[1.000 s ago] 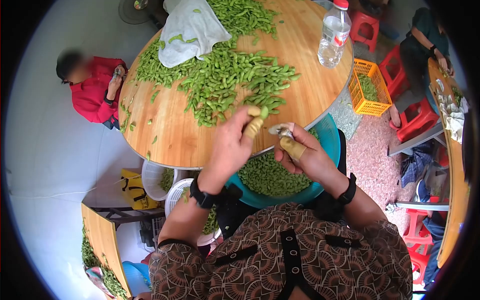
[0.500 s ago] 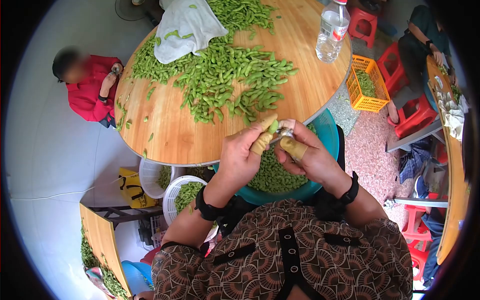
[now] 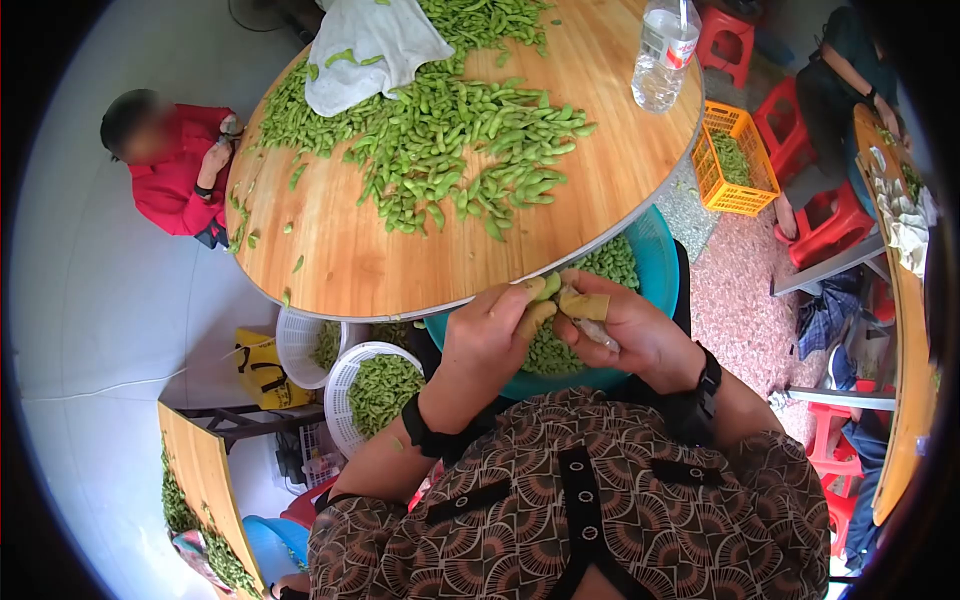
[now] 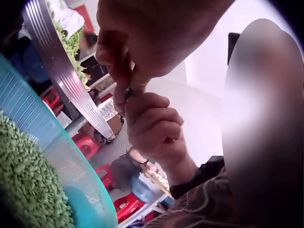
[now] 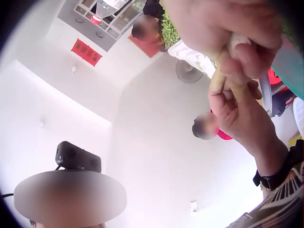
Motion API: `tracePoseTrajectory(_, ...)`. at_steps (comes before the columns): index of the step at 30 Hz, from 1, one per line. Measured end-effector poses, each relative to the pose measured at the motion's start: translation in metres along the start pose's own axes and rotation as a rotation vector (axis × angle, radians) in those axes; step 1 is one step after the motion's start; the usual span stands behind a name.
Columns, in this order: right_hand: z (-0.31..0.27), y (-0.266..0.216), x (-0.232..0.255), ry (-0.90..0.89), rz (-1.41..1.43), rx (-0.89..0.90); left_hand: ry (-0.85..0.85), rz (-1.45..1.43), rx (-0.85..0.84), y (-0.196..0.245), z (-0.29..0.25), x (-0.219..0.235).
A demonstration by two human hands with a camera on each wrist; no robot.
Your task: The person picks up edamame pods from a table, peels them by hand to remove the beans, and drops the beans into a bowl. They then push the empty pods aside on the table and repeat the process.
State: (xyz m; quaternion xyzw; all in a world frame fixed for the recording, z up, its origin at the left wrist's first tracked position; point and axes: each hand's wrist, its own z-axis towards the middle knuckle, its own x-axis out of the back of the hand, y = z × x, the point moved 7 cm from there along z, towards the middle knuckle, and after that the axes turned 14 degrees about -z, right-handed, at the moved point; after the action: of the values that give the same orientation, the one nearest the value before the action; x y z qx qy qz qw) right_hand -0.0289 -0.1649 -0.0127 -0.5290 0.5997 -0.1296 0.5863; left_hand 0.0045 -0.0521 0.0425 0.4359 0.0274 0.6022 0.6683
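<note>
Both hands meet over the near side of a turquoise basin [image 3: 655,240] holding shelled green beans [image 3: 610,262]. With thumb and forefinger in yellowish finger covers, my left hand [image 3: 487,335] pinches a green soybean pod [image 3: 549,287]. My right hand [image 3: 640,340] pinches at the pod's other end, its thumb covered the same way. A shiny whitish piece [image 3: 600,336] shows at the right hand's curled fingers; what it is I cannot tell. In the right wrist view the fingertips of both hands touch, and the pod is hidden there. A large heap of soybean pods [image 3: 460,150] lies on the round wooden table [image 3: 350,265].
A white cloth [image 3: 370,55] lies on the heap, and a water bottle [image 3: 662,60] stands at right. White baskets [image 3: 340,415] of green stuff are below left. A yellow crate [image 3: 735,195] and red stools [image 3: 835,225] stand right. A person in red [image 3: 175,185] sits at left.
The hands have come together and drawn back from the table edge to over the basin. The right hand has turned, its thumb now against the pod in the left hand.
</note>
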Motion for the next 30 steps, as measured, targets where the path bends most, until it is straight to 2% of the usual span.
tracePoseTrajectory(5,0.0,0.005,-0.001,0.146,-0.127,0.031,0.039,0.052,0.105,0.002,0.002,-0.003)
tracePoseTrajectory(7,0.0,0.001,0.001,0.192,-0.286,0.148,0.112,-0.125,0.34,-0.018,-0.001,-0.003)
tracePoseTrajectory(8,0.0,0.0,0.002,0.192,-0.285,0.147,0.112,-0.125,0.34,-0.023,-0.004,-0.002)
tracePoseTrajectory(10,-0.003,-0.005,0.011,0.253,-0.519,0.102,0.042,-0.454,0.639,-0.052,-0.015,-0.011)
tracePoseTrajectory(11,-0.003,-0.003,0.019,0.255,-0.52,0.104,0.041,-0.455,0.637,-0.052,-0.016,-0.011)
tracePoseTrajectory(13,-0.006,-0.02,0.025,0.404,-1.011,0.408,-0.025,-0.216,0.38,-0.027,-0.003,-0.005)
tracePoseTrajectory(14,-0.006,-0.017,0.026,0.403,-1.009,0.405,-0.027,-0.217,0.383,-0.026,-0.004,-0.005)
tracePoseTrajectory(16,-0.015,-0.033,0.02,0.564,-1.037,0.563,-0.085,-0.201,0.302,-0.018,-0.003,-0.012)
tracePoseTrajectory(20,-0.004,-0.03,0.026,0.514,-1.132,0.617,-0.147,-0.14,0.297,-0.004,-0.006,-0.016)
tracePoseTrajectory(22,-0.007,-0.035,0.026,0.631,-1.249,0.723,-0.154,-0.123,0.333,-0.01,-0.009,-0.016)
tracePoseTrajectory(23,-0.007,-0.035,0.025,0.629,-1.249,0.726,-0.16,-0.105,0.368,-0.014,-0.011,-0.016)
tracePoseTrajectory(25,-0.015,-0.038,0.016,0.689,-1.264,0.845,-0.158,-0.103,0.412,-0.013,-0.012,-0.017)
tracePoseTrajectory(26,-0.017,-0.037,0.013,0.684,-1.262,0.843,-0.16,-0.104,0.454,-0.014,-0.014,-0.017)
tracePoseTrajectory(28,-0.007,-0.024,0.012,0.443,-1.0,0.562,-0.179,-0.142,0.422,-0.008,-0.014,-0.02)
tracePoseTrajectory(29,-0.008,-0.027,0.011,0.441,-1.002,0.565,-0.198,-0.182,0.386,-0.004,-0.012,-0.021)
tracePoseTrajectory(30,-0.004,-0.022,0.016,0.387,-0.91,0.421,-0.195,-0.18,0.384,-0.002,-0.01,-0.019)
